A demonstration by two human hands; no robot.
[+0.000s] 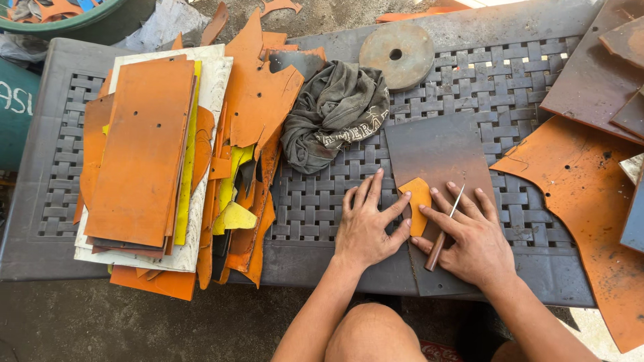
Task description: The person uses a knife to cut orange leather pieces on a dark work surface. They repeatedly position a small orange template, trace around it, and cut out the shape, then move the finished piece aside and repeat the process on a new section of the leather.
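The left hand lies flat on the grey woven table, fingers touching a small orange cut piece on a dark brown sheet. The right hand rests beside it with a thin awl across its fingers. A crumpled grey cloth sits just behind, orange sheets stacked left.

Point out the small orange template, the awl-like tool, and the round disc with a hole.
small orange template [419, 204], head view, its middle.
awl-like tool [437, 249], head view, wooden handle.
round disc [409, 64], head view, flat face.
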